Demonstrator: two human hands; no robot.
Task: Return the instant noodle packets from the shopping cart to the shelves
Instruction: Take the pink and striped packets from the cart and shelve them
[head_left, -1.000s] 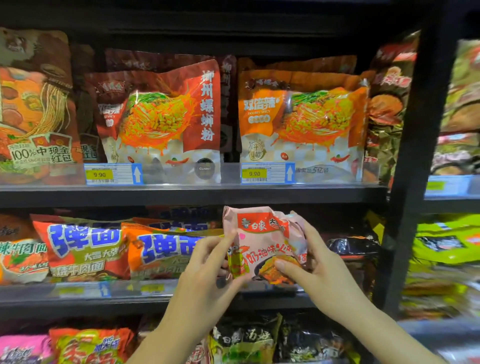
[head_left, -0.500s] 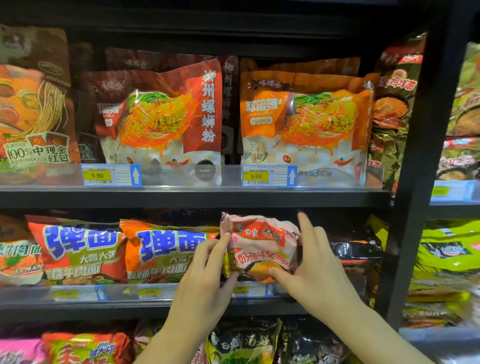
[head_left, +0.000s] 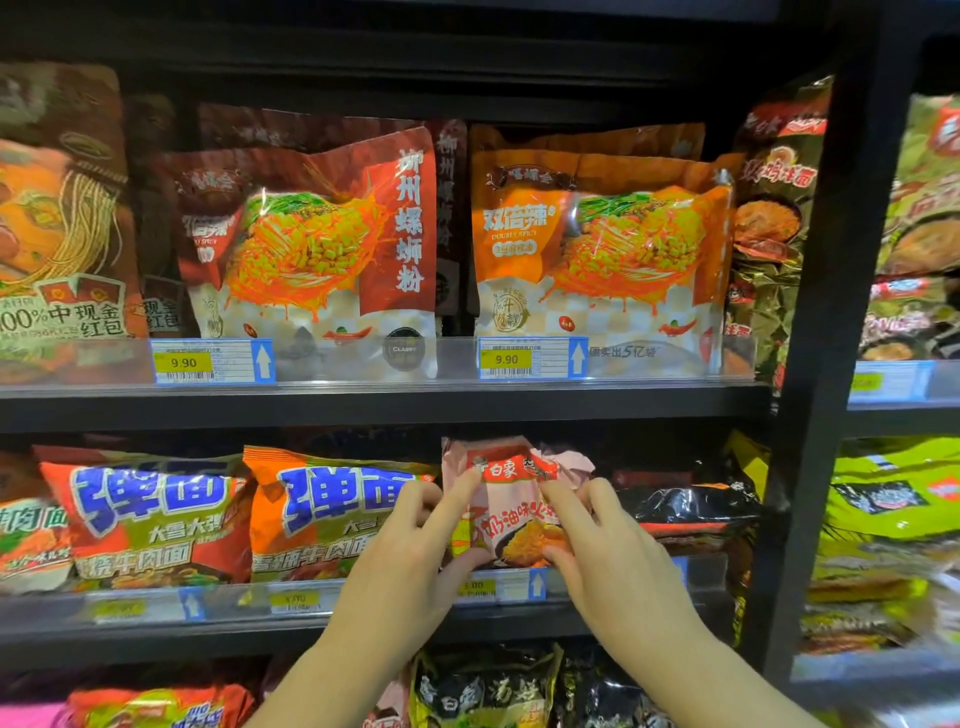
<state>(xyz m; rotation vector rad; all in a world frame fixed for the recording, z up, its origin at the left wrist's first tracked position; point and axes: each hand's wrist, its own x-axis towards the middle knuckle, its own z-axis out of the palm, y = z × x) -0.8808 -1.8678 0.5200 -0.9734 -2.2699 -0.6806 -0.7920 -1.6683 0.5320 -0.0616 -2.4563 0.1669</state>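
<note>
Since the earlier frame, the pink noodle packet (head_left: 511, 501) is pushed deeper onto the middle shelf (head_left: 156, 631); it is pinched upright between left hand (head_left: 410, 566) and right hand (head_left: 613, 561), apparently equally near.

I see a dark metal shelving unit (head_left: 384, 405) filling the view, its boards black and their front edges fitted with clear plastic strips (head_left: 363, 364) carrying blue and yellow price tags (head_left: 213, 361). A black upright post (head_left: 831, 332) separates it from a second bay (head_left: 904, 400) on the right. The light is dim above and brighter on the shelf fronts.
</note>
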